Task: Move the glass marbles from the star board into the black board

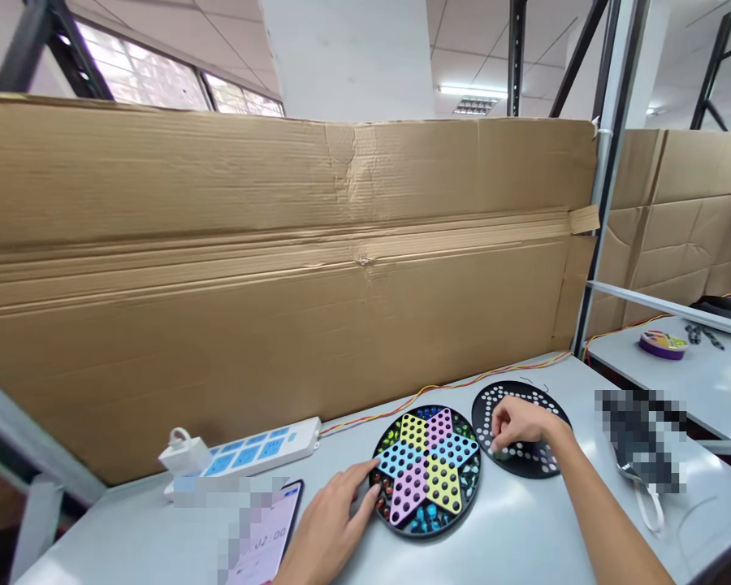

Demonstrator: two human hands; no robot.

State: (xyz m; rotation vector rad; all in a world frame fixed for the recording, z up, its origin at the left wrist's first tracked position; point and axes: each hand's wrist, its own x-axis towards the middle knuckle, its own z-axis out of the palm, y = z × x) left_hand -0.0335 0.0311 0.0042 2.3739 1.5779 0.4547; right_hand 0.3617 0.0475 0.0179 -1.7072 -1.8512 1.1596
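Observation:
A round Chinese checkers board [427, 473] lies on the table, with a star of yellow, pink and blue holed sections. Coloured marbles [429, 517] fill the pockets around the star. My left hand [336, 520] is at the board's left rim, its fingers stretched out and the thumb apart. To the right, a black disc [533, 465] with many pale holes lies beside the board. Over this disc, my right hand [521, 424] has its fingers curled and pinched together. Whatever is between its fingertips is too small to make out.
Left of the board are a white power strip [256, 451] with a plugged-in adapter [184, 452] and a phone [268, 532]. Yellow and red wires [426, 392] run along a cardboard wall [280, 341]. A partly blurred dark item [639, 439] lies at right.

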